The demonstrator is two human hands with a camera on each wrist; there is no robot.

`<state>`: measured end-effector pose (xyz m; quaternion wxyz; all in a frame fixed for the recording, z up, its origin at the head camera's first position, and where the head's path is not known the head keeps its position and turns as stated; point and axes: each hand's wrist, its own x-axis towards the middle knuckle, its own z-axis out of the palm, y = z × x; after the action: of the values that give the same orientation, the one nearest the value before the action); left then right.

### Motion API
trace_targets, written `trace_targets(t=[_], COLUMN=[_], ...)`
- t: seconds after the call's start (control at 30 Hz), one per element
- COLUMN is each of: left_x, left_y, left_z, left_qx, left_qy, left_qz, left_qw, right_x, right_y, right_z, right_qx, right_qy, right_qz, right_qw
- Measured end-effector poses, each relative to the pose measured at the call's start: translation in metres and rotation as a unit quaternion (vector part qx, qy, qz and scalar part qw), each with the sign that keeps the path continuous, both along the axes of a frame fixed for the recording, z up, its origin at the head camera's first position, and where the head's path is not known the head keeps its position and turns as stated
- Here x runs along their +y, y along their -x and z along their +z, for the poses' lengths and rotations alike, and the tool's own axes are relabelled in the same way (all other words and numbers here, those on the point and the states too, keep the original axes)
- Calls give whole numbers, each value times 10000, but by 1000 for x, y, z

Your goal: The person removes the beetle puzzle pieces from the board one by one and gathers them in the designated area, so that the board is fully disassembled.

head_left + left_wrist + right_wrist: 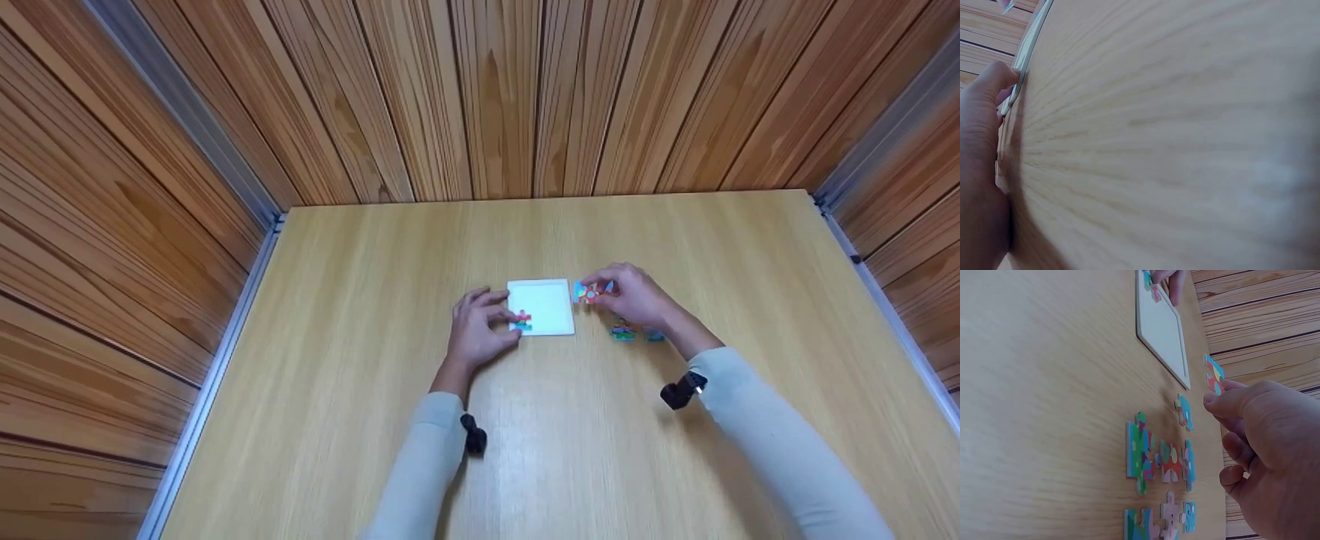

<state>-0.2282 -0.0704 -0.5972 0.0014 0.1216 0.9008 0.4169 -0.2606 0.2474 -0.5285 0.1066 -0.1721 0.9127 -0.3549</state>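
A white square puzzle tray (551,304) lies on the table, with a small coloured puzzle piece (523,321) in its near left corner. My left hand (480,330) grips the tray at that corner, thumb on the near edge and fingers along the left side, the index fingertip right at the piece. In the left wrist view the thumb (996,81) bends over the tray's rim. Just right of the tray, my right hand (630,296) pinches a red, yellow and blue puzzle piece (1216,375) between thumb and fingers, raised above the table.
Several loose puzzle pieces lie to the right of the tray, under my right hand: a green and purple one (1137,453), a red one (1170,462), a pink one (1170,514) and a light blue one (1184,412). Wooden panel walls (495,97) enclose the table.
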Motion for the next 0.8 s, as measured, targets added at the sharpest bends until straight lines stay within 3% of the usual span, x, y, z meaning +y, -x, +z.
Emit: trace_targets(t=[0.5,0.8], left_x=[2,2], left_y=[-3,-2], left_z=[1,1], left_qx=[15,30], left_qy=[38,94], left_qz=[25,32], left_qw=[10000,9999], right_x=[8,7], right_y=[-8,-9], right_z=[-19,-22], right_qx=[117,197], right_qy=[-206,-235], right_qz=[272,305], right_qw=[9993,9991])
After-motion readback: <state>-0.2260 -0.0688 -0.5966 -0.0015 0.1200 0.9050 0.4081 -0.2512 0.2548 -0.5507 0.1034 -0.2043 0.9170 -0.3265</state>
